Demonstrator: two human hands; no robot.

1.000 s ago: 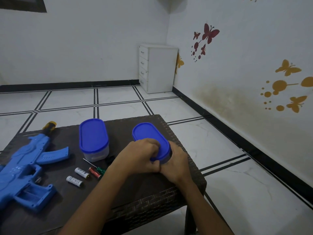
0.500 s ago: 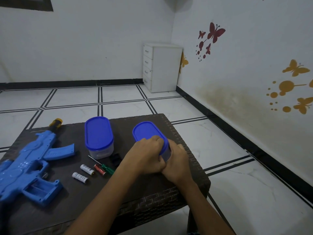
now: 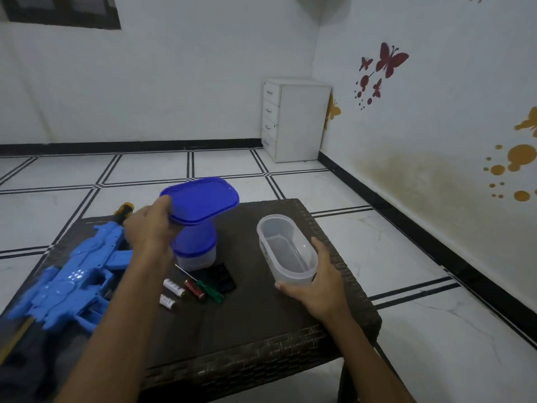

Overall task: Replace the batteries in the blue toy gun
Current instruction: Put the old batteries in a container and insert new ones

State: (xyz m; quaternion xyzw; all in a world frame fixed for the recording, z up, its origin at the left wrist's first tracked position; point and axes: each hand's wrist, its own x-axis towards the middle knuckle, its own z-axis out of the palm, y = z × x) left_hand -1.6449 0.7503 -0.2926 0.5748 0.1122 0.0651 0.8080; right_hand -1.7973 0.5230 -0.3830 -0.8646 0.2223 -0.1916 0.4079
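Head view: a dark table (image 3: 261, 330) fills the lower centre, the blue toy gun (image 3: 72, 286) laid at its left edge. A blue lid (image 3: 203, 199) is gripped aloft by the left hand (image 3: 148, 231) — the clear tub (image 3: 286, 251), centre-right, is clasped by the right hand (image 3: 316, 286). Batteries (image 3: 173, 287) are laid between gun and tub.

White walls (image 3: 174, 82) meet in a far corner, where a white chest of drawers (image 3: 302, 120) with four drawers stands against the right-hand wall. Maroon butterfly stickers (image 3: 389, 61) sit high on that wall, orange ones (image 3: 520, 155) further along, and a brownish stain (image 3: 406, 175) spreads low beneath them. The floor (image 3: 145, 181) is white tile crossed by paired black lines, edged by a black skirting (image 3: 130, 144). A dark window frame (image 3: 61, 13) shows at the upper left. Nearest me is a dark woven tabletop (image 3: 261, 321). The light is even and soft.
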